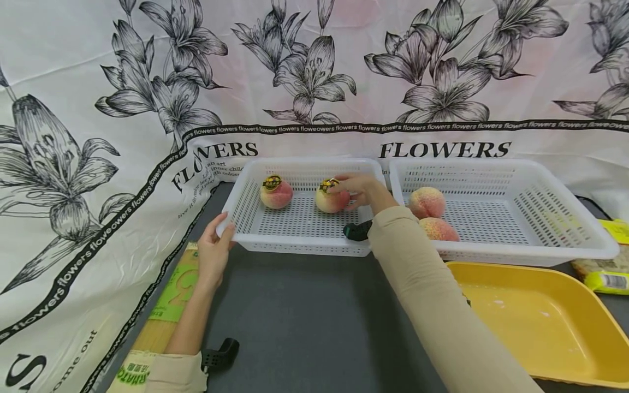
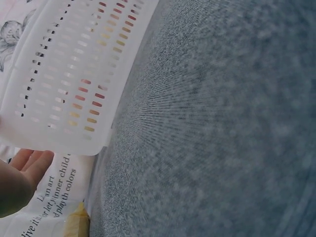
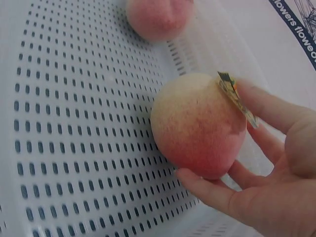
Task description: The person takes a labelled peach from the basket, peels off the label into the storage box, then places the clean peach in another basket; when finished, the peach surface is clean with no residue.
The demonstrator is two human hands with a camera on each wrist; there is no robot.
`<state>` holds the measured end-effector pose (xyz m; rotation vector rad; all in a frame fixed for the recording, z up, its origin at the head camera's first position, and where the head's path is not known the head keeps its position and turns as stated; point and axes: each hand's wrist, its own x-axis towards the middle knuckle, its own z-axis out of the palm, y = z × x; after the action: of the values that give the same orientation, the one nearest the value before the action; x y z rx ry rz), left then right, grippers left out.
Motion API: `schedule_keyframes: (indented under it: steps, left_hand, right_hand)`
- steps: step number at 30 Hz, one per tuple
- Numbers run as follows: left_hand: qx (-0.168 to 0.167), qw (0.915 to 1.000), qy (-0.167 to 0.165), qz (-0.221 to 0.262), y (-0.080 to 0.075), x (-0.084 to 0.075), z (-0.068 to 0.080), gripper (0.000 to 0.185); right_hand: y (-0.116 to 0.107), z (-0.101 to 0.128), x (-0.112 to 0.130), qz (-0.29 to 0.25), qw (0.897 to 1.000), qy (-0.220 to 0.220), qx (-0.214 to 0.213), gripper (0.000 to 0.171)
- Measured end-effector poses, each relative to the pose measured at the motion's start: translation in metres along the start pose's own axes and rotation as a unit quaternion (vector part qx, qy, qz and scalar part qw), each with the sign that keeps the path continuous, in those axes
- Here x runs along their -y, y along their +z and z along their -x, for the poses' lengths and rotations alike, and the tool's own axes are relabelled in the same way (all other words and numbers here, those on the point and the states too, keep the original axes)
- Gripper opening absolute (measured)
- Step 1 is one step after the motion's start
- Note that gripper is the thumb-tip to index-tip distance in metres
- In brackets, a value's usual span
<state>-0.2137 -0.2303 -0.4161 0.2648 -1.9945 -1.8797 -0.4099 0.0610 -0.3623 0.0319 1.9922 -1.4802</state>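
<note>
My right hand (image 1: pixel 362 189) reaches into the left white basket (image 1: pixel 295 244) and holds a pink-and-cream peach (image 1: pixel 328 204). In the right wrist view the thumb lies under this peach (image 3: pixel 197 128) and the fingers curl round its side. A black-and-yellow sticker (image 3: pixel 236 98) stands partly raised off its skin, right by the index finger. Another peach (image 1: pixel 277 196) with a similar sticker sits to the left in the same basket. My left hand (image 1: pixel 216 248) grips the basket's near left corner, thumb at the outside; in the left wrist view its fingers lie by the basket end.
To the right, a second white basket (image 1: pixel 501 252) contains two peaches (image 1: pixel 427 203). A yellow tray (image 1: pixel 540 327) lies in front of it, partly behind my right sleeve. Packaged noodles (image 1: pixel 162 322) lie under my left forearm, and a yellow packet (image 1: pixel 606 281) is at the far right.
</note>
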Motion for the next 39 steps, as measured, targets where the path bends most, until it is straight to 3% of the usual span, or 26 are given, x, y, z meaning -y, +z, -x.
schedule_keyframes:
  steps: [10, 22, 30, 39]
  left_hand:
    - [0.004, 0.9997, 0.005, 0.023, 0.002, 0.001, -0.002, 0.043]
    - [-0.004, 0.9999, 0.002, 0.015, 0.001, 0.003, -0.003, 0.042]
    - [-0.004, 1.0000, -0.004, 0.003, 0.001, 0.002, -0.004, 0.042]
    - [-0.005, 0.9999, 0.001, 0.011, -0.001, 0.003, -0.004, 0.042]
  right_hand:
    - [0.010, -0.002, -0.004, 0.008, 1.000, -0.013, -0.012, 0.080]
    - [0.016, 0.001, -0.004, 0.042, 0.998, -0.021, -0.050, 0.078]
    - [0.017, 0.002, -0.004, 0.061, 0.996, -0.021, -0.054, 0.079]
    - [0.015, 0.004, 0.000, 0.038, 0.998, -0.036, -0.036, 0.074]
